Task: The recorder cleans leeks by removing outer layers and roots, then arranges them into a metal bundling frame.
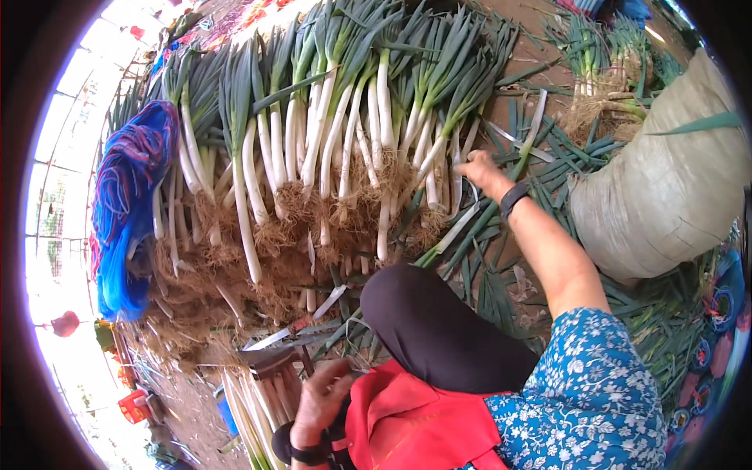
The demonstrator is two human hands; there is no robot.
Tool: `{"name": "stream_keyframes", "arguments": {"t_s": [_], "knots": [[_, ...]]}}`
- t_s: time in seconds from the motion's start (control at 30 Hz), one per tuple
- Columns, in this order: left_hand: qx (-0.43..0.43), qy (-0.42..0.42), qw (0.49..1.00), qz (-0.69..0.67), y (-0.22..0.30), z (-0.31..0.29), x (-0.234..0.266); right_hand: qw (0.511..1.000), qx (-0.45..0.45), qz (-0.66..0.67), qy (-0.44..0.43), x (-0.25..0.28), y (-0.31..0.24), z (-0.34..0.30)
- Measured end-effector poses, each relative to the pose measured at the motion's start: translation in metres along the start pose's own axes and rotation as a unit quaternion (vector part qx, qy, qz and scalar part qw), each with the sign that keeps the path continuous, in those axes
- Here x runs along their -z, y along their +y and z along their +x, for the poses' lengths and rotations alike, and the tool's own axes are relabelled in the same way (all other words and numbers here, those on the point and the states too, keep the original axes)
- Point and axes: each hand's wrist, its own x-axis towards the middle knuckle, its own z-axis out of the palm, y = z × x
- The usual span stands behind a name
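My right hand [484, 174] reaches out to the right end of a big heap of leeks [325, 133]. Its fingers are pinched together at a thin pale leaf strip [457, 157] hanging beside the white stalks. Low in the view, my left hand [325, 392] is held near my knee with its fingers apart and nothing seen in them. Just left of it lie several white leek stalks [254, 407], under a dark flat-edged piece [270, 357] whose kind I cannot make out. The heaped leeks have green tops pointing away and rooty ends toward me.
A large, full pale sack [658, 172] stands at the right. Cut green leaves [493, 294] litter the ground between it and my knee. Smaller rooted bunches [607, 63] lie at the far right. Bundled blue netting [133, 204] borders the heap's left end. A red container [135, 406] sits lower left.
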Motion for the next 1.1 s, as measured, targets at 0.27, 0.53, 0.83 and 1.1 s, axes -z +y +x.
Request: {"name": "stream_keyframes", "arguments": {"t_s": [0.27, 0.53, 0.83, 1.1], "knots": [[0.112, -0.004, 0.993, -0.026, -0.023, 0.017, -0.008, 0.925, -0.246, 0.288, -0.022, -0.067, -0.091, 0.063], [0.175, -0.027, 0.98, -0.089, -0.059, 0.042, -0.029, 0.905, -0.42, -0.017, 0.061, -0.14, -0.078, 0.152], [0.159, 0.022, 0.975, -0.155, -0.049, 0.062, -0.025, 0.966, -0.233, 0.101, 0.049, -0.084, -0.047, 0.111], [0.102, 0.008, 0.989, -0.105, -0.055, 0.04, -0.024, 0.901, -0.192, 0.388, -0.043, 0.048, 0.017, 0.026]]}}
